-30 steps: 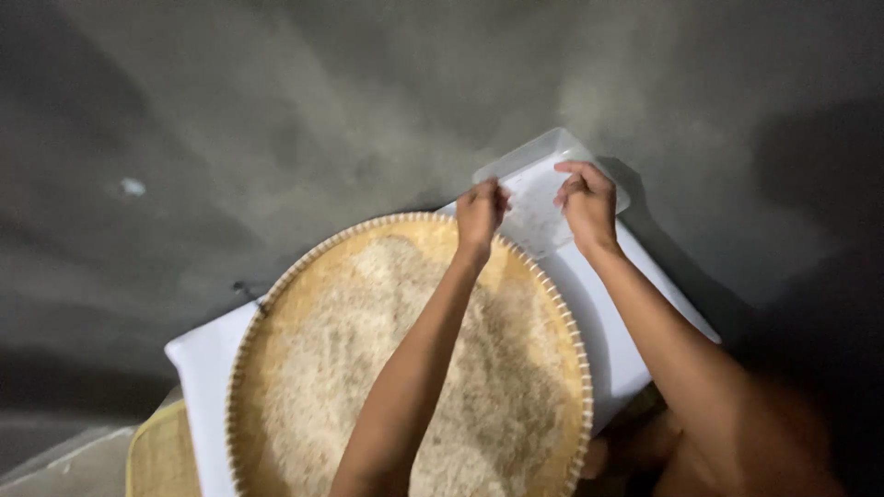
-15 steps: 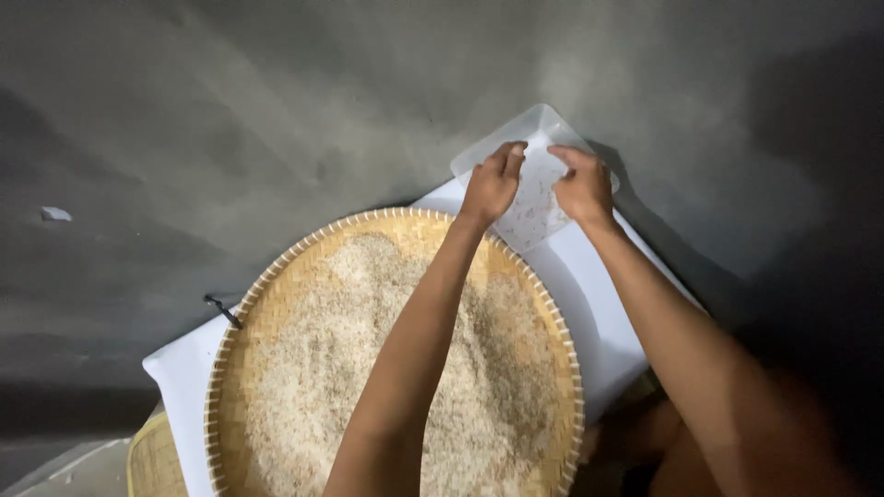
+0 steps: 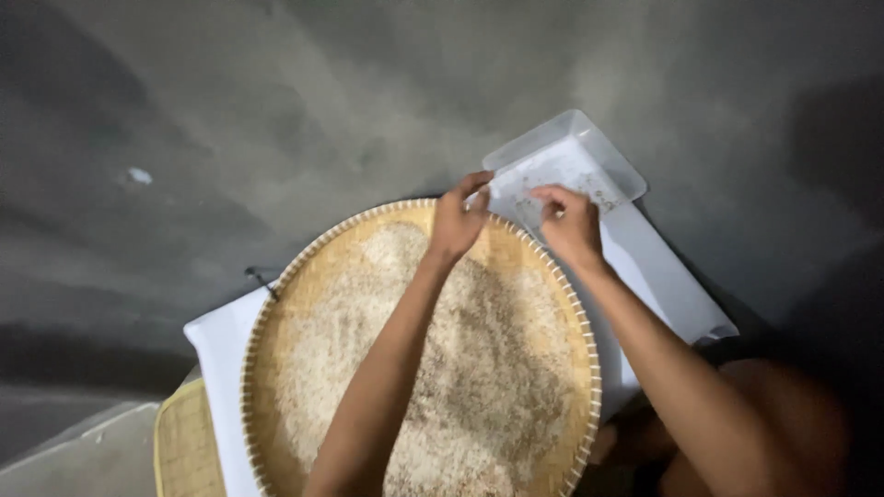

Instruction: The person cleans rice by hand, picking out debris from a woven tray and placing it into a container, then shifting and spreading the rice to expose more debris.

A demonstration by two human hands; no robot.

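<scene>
We are reaching both arms over the round woven tray [image 3: 276,304], which is lying on a white sheet [image 3: 216,345] and is spread with pale grain [image 3: 433,359]. Our left hand [image 3: 458,221] and right hand [image 3: 569,223] are hovering with fingertips pinched narrow at the near edge of the clear plastic container [image 3: 575,152] just beyond the tray's far rim; we cannot tell what they are pinching.

Two bare hands, left hand [image 3: 458,224] and right hand [image 3: 571,226], one round woven tray [image 3: 276,304] heaped with rice [image 3: 442,368], one clear plastic container [image 3: 575,147], one white sheet [image 3: 216,340], one second woven tray [image 3: 184,442] at the edge
</scene>
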